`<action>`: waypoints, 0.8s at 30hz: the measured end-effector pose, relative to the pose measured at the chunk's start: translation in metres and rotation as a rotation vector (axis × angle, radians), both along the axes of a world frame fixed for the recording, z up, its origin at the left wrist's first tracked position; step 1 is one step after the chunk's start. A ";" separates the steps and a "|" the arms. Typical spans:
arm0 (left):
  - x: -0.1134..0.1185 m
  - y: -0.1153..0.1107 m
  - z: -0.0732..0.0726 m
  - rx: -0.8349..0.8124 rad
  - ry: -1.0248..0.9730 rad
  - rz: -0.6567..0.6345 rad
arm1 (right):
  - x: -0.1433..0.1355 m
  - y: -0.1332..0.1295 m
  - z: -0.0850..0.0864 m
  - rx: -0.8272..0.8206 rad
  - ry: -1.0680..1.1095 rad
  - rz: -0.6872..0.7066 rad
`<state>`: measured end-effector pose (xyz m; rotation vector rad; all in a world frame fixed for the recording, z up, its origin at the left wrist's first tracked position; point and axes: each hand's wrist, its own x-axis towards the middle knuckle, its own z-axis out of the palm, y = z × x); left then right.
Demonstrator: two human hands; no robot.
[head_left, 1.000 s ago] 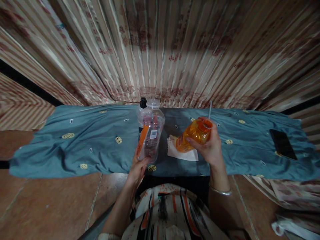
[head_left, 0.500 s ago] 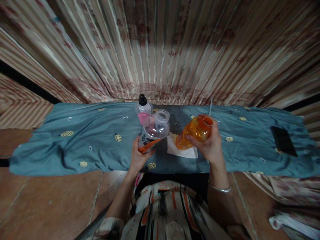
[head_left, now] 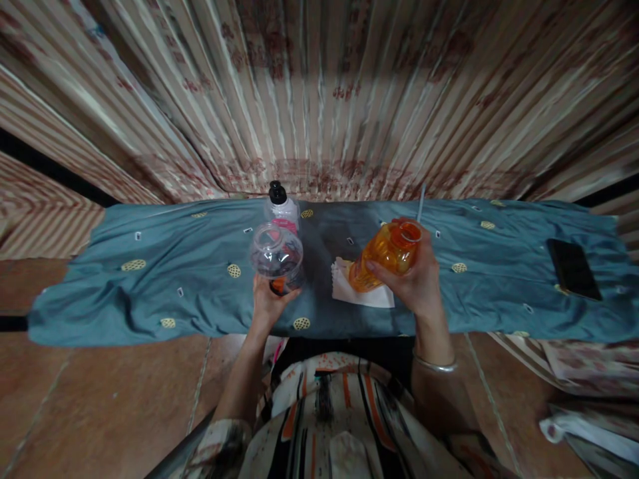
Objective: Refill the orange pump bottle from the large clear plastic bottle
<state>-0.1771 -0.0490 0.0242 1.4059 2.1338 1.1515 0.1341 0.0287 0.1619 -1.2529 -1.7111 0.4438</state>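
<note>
My left hand (head_left: 271,299) is wrapped round a clear plastic cup with a domed lid (head_left: 277,253), which stands nearly upright and shows some orange low on its side. Fingers of my right hand (head_left: 417,273) grip an orange see-through bottle (head_left: 384,256) that has no cap on and tilts to the right. Its lower end is over a white paper (head_left: 359,289) on the cloth. A thin pale straw-like stick (head_left: 422,203) shows behind the bottle; where its lower end sits is hidden. Behind the cup stands a clear bottle with a black cap (head_left: 277,194) and a pink band.
A teal cloth with pineapple prints (head_left: 200,299) covers the narrow table. A black phone (head_left: 574,269) lies at the right end. Pleated curtains (head_left: 319,100) hang right behind the table, and dark bars (head_left: 60,169) show at both sides.
My left hand has moved left with the cup, and the cup has gone from leaning right to nearly upright. My right hand still holds the tilted orange bottle in about the same place.
</note>
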 end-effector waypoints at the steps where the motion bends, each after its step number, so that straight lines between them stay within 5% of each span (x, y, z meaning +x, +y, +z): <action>1: -0.001 -0.001 0.000 0.001 -0.002 0.004 | 0.001 0.000 -0.001 0.000 -0.009 0.004; 5: -0.001 -0.011 0.002 0.024 -0.030 0.041 | 0.004 0.001 -0.003 -0.005 -0.021 0.041; 10: 0.006 -0.053 0.008 0.086 -0.099 0.081 | 0.003 0.001 -0.002 0.009 0.004 0.075; 15: 0.049 -0.084 0.020 0.086 -0.199 -0.104 | 0.002 0.000 0.001 0.018 0.033 0.102; 18: 0.090 -0.069 0.025 0.112 -0.259 -0.267 | 0.002 0.000 0.000 -0.018 0.049 0.109; 24: 0.150 0.011 0.022 0.247 -0.361 -0.323 | -0.001 0.003 -0.003 -0.029 0.089 0.136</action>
